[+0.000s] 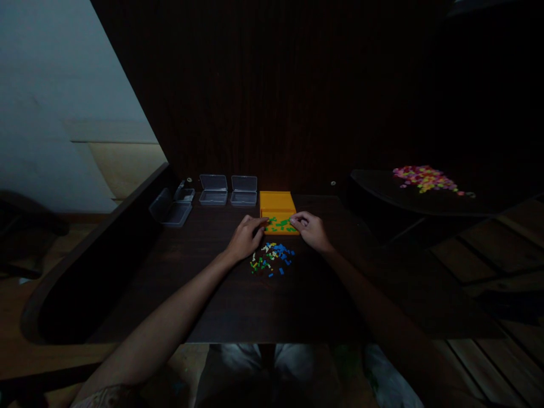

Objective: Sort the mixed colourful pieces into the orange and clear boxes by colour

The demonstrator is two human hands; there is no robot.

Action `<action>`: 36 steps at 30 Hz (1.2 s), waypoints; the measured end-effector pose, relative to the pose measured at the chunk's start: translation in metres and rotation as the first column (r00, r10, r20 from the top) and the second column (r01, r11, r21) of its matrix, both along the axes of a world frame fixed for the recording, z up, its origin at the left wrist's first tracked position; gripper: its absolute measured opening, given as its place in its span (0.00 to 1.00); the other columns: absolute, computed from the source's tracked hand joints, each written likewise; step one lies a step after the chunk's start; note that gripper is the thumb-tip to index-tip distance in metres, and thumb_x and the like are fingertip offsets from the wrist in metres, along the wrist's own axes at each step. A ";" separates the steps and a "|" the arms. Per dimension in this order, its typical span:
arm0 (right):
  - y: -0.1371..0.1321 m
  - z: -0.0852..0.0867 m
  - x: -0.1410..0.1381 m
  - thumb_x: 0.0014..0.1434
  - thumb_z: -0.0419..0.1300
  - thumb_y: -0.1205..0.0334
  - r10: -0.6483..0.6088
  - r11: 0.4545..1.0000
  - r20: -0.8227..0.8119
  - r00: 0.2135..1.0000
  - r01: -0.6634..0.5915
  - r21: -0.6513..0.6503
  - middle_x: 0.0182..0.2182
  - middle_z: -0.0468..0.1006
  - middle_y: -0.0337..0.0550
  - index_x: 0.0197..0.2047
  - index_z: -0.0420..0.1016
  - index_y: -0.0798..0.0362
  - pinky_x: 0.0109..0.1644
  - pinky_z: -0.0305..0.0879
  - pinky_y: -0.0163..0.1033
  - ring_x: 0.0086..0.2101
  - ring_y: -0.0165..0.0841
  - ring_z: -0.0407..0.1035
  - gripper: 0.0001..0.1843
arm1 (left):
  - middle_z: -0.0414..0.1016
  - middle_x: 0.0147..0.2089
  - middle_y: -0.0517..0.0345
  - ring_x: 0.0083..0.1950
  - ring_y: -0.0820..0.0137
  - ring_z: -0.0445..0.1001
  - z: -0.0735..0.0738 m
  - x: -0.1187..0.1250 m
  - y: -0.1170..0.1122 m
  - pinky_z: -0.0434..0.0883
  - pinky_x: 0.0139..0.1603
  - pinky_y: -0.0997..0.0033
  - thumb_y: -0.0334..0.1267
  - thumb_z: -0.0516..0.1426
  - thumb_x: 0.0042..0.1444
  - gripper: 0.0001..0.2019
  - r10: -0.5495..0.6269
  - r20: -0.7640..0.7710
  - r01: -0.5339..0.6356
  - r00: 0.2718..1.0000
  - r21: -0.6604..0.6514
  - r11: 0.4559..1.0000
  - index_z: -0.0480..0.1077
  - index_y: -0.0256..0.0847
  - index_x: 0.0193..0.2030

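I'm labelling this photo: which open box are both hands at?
The orange rectangular plastic box holding small green pieces, between left hand and right hand; the clear plastic boxes sit farther left.

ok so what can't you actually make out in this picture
Head view, hidden: whether the left hand or right hand grips any green pieces in the yellow box; the hands cover the spots.
Head view, too small: the count in the mixed pile, where pieces crowd together.
Head view, blurred and small: what the pink-and-yellow heap consists of.
Head view, cut off: the left sleeve, by the bottom edge.
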State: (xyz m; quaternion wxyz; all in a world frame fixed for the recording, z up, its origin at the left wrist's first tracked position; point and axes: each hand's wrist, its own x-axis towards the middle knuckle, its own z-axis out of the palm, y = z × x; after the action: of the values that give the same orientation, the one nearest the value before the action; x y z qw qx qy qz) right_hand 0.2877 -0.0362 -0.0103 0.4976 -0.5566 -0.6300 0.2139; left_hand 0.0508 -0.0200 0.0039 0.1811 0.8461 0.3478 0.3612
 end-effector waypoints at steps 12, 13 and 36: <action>-0.011 0.007 -0.001 0.59 0.56 0.59 -0.032 0.993 0.191 0.981 0.009 0.118 0.28 0.75 0.43 0.36 0.80 0.54 0.30 0.62 0.36 0.25 0.31 0.64 0.12 | 0.76 0.47 0.51 0.50 0.64 0.71 0.003 -0.012 0.000 0.68 0.54 0.60 0.30 0.51 0.61 0.14 -0.045 -0.011 0.046 0.999 0.015 0.999 0.73 0.38 0.50; -0.013 0.009 -0.001 0.60 0.56 0.59 -0.044 0.990 0.205 0.978 0.015 0.138 0.27 0.74 0.42 0.36 0.80 0.54 0.29 0.61 0.35 0.24 0.30 0.63 0.12 | 0.76 0.46 0.51 0.49 0.64 0.71 0.004 -0.014 0.001 0.68 0.54 0.61 0.30 0.51 0.61 0.13 -0.047 -0.006 0.047 0.999 0.006 0.999 0.73 0.38 0.49; -0.072 0.031 -0.054 0.58 0.62 0.64 0.437 0.869 0.537 0.721 -0.492 -0.047 0.35 0.74 0.40 0.37 0.81 0.50 0.37 0.61 0.34 0.33 0.29 0.70 0.05 | 0.59 0.22 0.68 0.23 0.79 0.59 0.051 -0.029 -0.014 0.56 0.26 0.80 0.31 0.59 0.48 0.09 -0.540 -0.283 0.354 0.793 -0.508 0.785 0.78 0.36 0.37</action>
State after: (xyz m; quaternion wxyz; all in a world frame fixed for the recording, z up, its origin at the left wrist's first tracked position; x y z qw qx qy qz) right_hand 0.2340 -0.1079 0.0209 0.2605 -0.3923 -0.8714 0.1377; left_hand 0.0218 -0.0342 0.0550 0.3670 0.9000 0.2328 0.0331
